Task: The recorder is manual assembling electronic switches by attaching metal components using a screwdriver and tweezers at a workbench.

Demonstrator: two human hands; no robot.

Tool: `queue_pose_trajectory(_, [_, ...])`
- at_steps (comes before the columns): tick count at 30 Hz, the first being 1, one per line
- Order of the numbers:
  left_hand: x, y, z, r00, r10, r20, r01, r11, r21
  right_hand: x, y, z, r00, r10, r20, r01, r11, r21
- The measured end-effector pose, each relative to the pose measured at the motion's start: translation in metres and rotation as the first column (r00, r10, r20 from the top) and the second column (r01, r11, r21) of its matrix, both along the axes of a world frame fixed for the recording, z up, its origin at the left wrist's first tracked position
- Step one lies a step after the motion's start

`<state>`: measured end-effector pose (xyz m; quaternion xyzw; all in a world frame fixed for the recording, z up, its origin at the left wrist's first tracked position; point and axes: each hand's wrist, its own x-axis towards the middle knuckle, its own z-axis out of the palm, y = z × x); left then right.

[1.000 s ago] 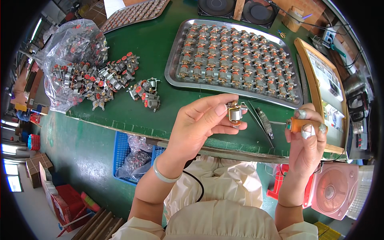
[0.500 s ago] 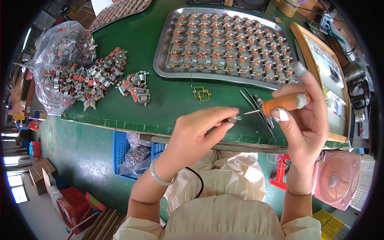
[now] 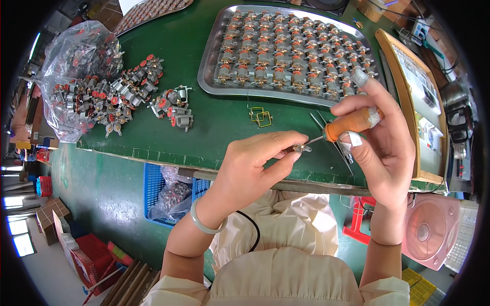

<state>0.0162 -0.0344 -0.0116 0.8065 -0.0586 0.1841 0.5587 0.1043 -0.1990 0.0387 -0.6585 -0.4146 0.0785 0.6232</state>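
Note:
Between its thumb and fingers, my left hand (image 3: 260, 160) pinches a small metal part (image 3: 301, 148), mostly covered by the fingertips. My right hand (image 3: 380, 148) grips a screwdriver (image 3: 352, 124) by its orange handle, and the thin shaft reaches left to the part's end. Whether the tip touches it I cannot make out. White wrapping covers fingertips of the right hand. Under that hand lie metal tweezers (image 3: 343, 157) on the green table. Just beyond my hands are yellow wire frames (image 3: 261, 117). A few small motors (image 3: 178, 108) with red discs lie to the left of these.
A steel tray (image 3: 204, 76) with rows of motor-like parts spans the table's far side. At left, a clear plastic bag (image 3: 53, 51) spills more motors (image 3: 122, 97). A wooden-framed board (image 3: 408, 92) stands at right. Below the table edge are a blue crate (image 3: 152, 196) and a pink fan (image 3: 431, 229).
The screwdriver has moved slightly left and up, its tip now at the part in my left hand. The left hand has hardly moved.

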Motion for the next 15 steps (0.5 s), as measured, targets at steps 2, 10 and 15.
queue_pose_trajectory(2, [0.000,0.001,0.000,1.000,-0.004,-0.015,0.004,1.000,-0.009,0.002,0.001,0.001,0.999,0.041,0.006,-0.041,0.999,0.015])
queue_pose_trajectory(10, [0.000,0.000,0.000,1.000,-0.004,-0.028,0.003,0.999,-0.037,0.004,-0.003,-0.001,1.000,0.010,-0.029,-0.011,1.000,-0.028])
queue_pose_trajectory(15, [0.001,0.001,0.000,1.000,-0.013,-0.018,0.013,1.000,0.001,0.000,0.005,0.011,0.990,-0.132,0.055,0.139,0.978,-0.157])
